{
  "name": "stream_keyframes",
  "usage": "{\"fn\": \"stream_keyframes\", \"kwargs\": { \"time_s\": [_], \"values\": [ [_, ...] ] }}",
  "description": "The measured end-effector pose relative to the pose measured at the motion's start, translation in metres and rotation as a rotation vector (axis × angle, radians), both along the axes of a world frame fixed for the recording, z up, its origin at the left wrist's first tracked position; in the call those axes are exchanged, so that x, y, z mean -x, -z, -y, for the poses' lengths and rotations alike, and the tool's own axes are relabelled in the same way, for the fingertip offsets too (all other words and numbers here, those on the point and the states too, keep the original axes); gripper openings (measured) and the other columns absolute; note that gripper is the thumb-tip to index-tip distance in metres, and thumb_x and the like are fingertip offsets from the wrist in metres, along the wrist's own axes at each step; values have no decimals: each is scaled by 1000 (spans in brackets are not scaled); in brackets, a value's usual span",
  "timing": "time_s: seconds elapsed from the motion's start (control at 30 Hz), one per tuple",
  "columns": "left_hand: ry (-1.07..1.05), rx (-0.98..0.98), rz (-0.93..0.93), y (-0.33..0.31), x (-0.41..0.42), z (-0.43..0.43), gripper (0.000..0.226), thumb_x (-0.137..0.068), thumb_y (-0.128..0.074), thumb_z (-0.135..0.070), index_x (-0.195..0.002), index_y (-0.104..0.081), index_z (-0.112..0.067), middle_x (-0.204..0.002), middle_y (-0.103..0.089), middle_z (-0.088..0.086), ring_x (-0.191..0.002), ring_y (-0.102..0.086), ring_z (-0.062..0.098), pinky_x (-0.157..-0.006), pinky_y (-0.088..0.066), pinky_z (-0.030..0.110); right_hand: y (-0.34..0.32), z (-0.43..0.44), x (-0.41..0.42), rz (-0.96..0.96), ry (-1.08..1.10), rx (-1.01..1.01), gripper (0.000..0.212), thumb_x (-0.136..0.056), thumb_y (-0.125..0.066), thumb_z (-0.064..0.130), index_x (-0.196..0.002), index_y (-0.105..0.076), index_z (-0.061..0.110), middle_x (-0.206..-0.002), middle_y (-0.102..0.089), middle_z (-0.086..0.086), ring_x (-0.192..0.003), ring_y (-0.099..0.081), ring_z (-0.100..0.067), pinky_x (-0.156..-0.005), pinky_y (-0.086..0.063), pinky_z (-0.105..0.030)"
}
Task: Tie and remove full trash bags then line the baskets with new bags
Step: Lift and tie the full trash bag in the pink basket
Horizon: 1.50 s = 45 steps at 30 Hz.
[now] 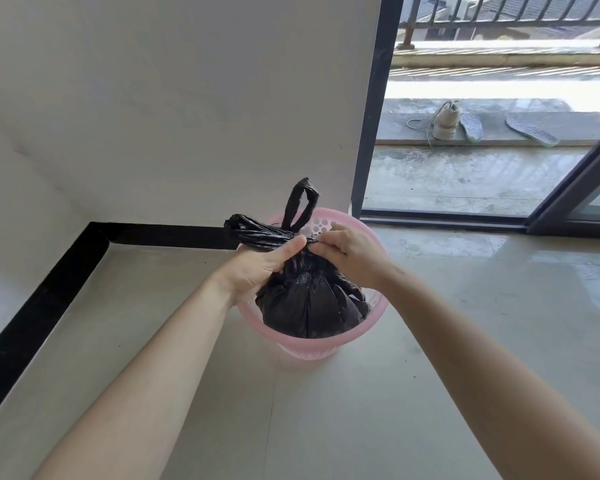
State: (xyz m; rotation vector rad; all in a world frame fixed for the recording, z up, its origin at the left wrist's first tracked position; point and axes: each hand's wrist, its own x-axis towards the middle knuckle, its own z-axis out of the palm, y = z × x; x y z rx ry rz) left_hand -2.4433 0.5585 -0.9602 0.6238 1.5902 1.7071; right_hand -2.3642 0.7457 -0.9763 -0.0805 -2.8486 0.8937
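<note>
The black trash bag (309, 303) sits inside the pink basket (310, 351). The basket stands on the pale tiled floor (361, 410), near the corner of the white wall (187, 98) & just beside the open sliding door (374, 109). The bag is full, its top gathered to a neck above the rim.

Left hand (257, 268): the fingers are curled round the neck of the bag from the left side, pressed together. The thumb lies flat on top and presses down a twisted strand (253, 232) of the plastic, which runs out to the left past the hand.

Right hand (350, 254): knuckles up, fingers bent in, the tips pinching the plastic at the same spot, right against the tip of the left thumb. The lower fingers are folded under the palm; if they hold plastic too, I cannot tell.

One handle loop (300, 206) stands upright just behind the two hands, free of both.

Both forearms are bare & reach down from the near side.

Outside on the balcony lies a pale shoe (445, 123) w/ a loose lace. One insole (471, 126) is touching it, a second insole (530, 131) is a bit apart to the right. A metal railing (499, 15) is at the far edge.
</note>
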Motion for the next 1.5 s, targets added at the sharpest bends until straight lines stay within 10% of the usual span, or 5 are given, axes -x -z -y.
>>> {"fn": "stream_keyframes", "kwargs": {
  "time_s": [0.27, 0.5, 0.83, 1.03, 1.5],
  "values": [
    [-139, 100, 108, 0, 8, -2, 39, -86, -67, -40, -103, -65, -5, -62, -45, -4, -55, -37, 10, -60, -32, 23, -26, -11, 8, 44, 237, 749, 81, -90, -22, 79, -139, -52, 23, -102, -65, 3, -81, -64, -7, -76, -50, -29],
    [-84, 59, 170, 4, 7, -8, 38, -86, -67, -44, -100, -70, -9, -72, -65, 4, -57, -52, 15, -62, -47, 27, -40, 3, 24, -166, 238, 695, 22, -94, -67, 41, -82, -73, 23, -58, -56, 7, -51, -46, -9, -51, -39, -25],
    [36, -194, 434, 7, 0, -12, 37, -98, -42, -52, -97, -68, -25, -114, -71, 16, -70, -59, 14, -76, -55, 28, -24, 4, 8, -330, 427, 1098, 19, -103, -55, 24, -89, -58, 12, -79, -66, -2, -59, -60, -9, -59, -49, -24],
    [62, -212, 335, 21, -2, -12, 26, -93, -62, -6, -77, -46, -19, -116, -69, 22, -82, -58, 17, -92, -53, 32, -30, 9, 7, -393, 394, 1123, 19, -103, -55, 23, -88, -56, 10, -80, -66, -6, -61, -65, -11, -59, -54, -23],
    [-336, -86, 382, 27, 1, -24, 20, -97, -60, -31, -85, -66, -16, -77, -75, 9, -50, -52, 8, -53, -48, 17, -17, 29, -10, -267, 403, 1334, 17, -91, -54, 17, -79, -58, 5, -61, -61, -13, -44, -56, -21, -44, -46, -27]
  ]
}}
